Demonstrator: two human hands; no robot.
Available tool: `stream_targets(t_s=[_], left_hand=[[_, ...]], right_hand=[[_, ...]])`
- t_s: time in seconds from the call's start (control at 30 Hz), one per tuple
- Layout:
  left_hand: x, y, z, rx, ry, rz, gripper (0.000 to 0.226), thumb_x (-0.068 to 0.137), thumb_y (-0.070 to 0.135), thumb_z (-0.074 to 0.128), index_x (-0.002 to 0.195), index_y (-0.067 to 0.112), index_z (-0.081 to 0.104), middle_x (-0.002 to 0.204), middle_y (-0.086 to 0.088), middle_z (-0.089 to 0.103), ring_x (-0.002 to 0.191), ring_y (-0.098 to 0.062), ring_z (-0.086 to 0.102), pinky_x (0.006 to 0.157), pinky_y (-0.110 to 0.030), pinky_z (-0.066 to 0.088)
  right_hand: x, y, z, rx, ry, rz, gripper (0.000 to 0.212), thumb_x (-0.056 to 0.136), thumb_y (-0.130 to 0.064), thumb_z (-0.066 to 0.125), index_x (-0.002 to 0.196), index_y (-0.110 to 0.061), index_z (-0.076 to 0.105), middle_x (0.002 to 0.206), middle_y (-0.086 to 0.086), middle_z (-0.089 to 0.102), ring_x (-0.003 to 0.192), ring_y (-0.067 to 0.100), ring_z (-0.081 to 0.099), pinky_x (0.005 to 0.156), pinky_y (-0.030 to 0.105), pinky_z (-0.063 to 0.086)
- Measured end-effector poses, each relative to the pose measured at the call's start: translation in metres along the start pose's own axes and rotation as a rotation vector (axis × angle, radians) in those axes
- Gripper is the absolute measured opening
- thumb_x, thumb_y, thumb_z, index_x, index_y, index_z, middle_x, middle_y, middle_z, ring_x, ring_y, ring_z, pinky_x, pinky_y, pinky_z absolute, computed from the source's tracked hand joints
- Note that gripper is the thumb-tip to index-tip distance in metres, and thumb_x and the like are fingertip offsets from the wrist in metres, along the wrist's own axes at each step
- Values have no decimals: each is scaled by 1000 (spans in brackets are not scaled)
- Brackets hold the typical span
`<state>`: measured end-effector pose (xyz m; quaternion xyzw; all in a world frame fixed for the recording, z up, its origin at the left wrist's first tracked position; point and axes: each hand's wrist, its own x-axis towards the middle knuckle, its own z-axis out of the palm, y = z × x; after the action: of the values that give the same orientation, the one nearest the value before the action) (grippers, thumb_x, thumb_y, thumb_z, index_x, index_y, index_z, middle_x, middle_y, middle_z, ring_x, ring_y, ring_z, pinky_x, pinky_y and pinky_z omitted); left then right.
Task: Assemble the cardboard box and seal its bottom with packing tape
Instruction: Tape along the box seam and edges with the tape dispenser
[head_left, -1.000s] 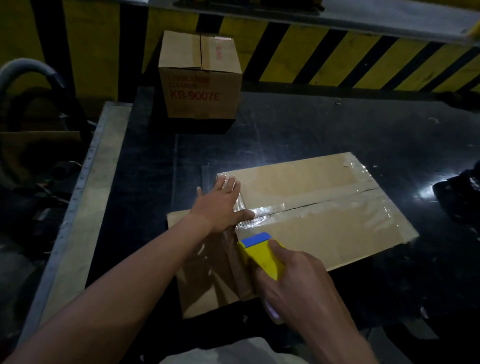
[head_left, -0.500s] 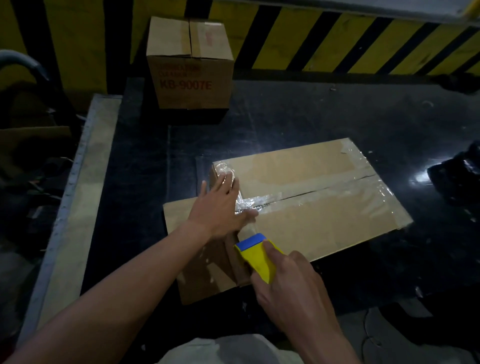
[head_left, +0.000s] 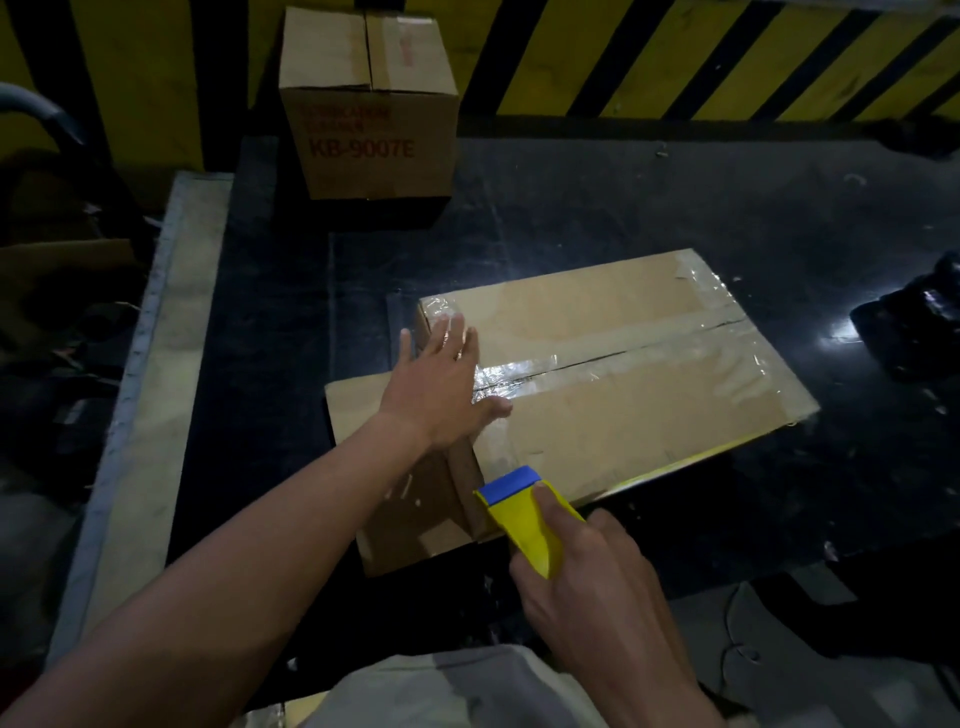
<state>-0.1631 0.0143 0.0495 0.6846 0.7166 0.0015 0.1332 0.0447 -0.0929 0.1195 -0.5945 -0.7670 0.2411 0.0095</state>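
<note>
On table, box w/ glossy taped seam; L hand flat atop, R hand grips dispenser.

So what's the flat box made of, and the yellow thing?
The box looks like dull brown cardboard, folded at the edges. The strip along its seam seems clear plastic tape: it glints. The yellow tool in the right hand looks like smooth hard plastic, blue-tipped.

Black table: taped box, printed box
</note>
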Motion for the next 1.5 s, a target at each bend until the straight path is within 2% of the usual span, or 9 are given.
stream_targets(t_s=[0.13,0.33,0.53,0.67,0.83,1.07,1.23,1.4,1.5], left_hand=[[-18,10,13,-96,-83,24,126,71,95,33,160,14,-4,168,-4,-16,154,-18,-16,122,-57,-2],[-8,4,12,-96,-109,28,127,70,98,31,160,18,-8,167,0,-21,152,-13,-21,119,-60,-7],[-20,18,13,-22,18,67,122,74,94,30,160,13,0,169,-7,-7,155,-23,-9,123,-58,-2],[-36,21,25,-82,-48,76,125,70,97,32,161,19,-4,168,0,-15,154,-16,-16,122,-58,3],[-27,19,21,-89,-85,83,122,72,95,35,160,22,-7,167,2,-18,153,-14,-19,123,-57,-3],[-25,26,22,52,-14,159,115,82,89,26,160,9,-1,168,-10,-11,155,-24,-13,123,-56,-5],[-25,17,32,28,57,262,105,90,83,22,161,8,2,169,-9,-5,155,-19,-8,126,-43,-4],[-25,17,33,14,63,266,105,90,84,25,161,9,4,169,-8,-4,156,-18,-6,126,-41,-5],[-24,17,33,23,49,263,105,90,82,26,161,8,3,169,-8,-5,155,-18,-7,125,-42,-6]], right_hand=[[-4,3,2,29,21,-10,68,87,-49,51,149,-46,23,95,-3,34,101,23,54,77,31,39],[-23,16,8,84,83,10,71,80,-50,57,145,-50,31,87,-3,37,84,24,55,67,28,38],[-23,19,13,76,69,19,68,85,-50,54,147,-47,28,94,-1,39,92,25,56,77,34,43],[-28,23,13,106,83,18,69,84,-50,55,147,-50,28,91,-2,39,89,24,57,72,31,40],[-41,27,17,129,116,52,70,81,-51,62,145,-50,34,86,-2,39,82,25,57,67,31,41],[-34,29,24,96,22,99,70,87,-50,53,150,-46,22,94,0,38,92,26,54,74,35,43],[-38,34,22,153,29,90,71,86,-48,56,149,-48,25,88,-4,38,73,16,41,66,29,35],[-33,26,17,83,-15,89,72,88,-49,51,152,-43,19,92,0,40,89,26,54,73,35,42],[-23,19,12,28,-40,65,66,88,-49,50,148,-39,27,91,1,44,88,29,57,71,36,43]])
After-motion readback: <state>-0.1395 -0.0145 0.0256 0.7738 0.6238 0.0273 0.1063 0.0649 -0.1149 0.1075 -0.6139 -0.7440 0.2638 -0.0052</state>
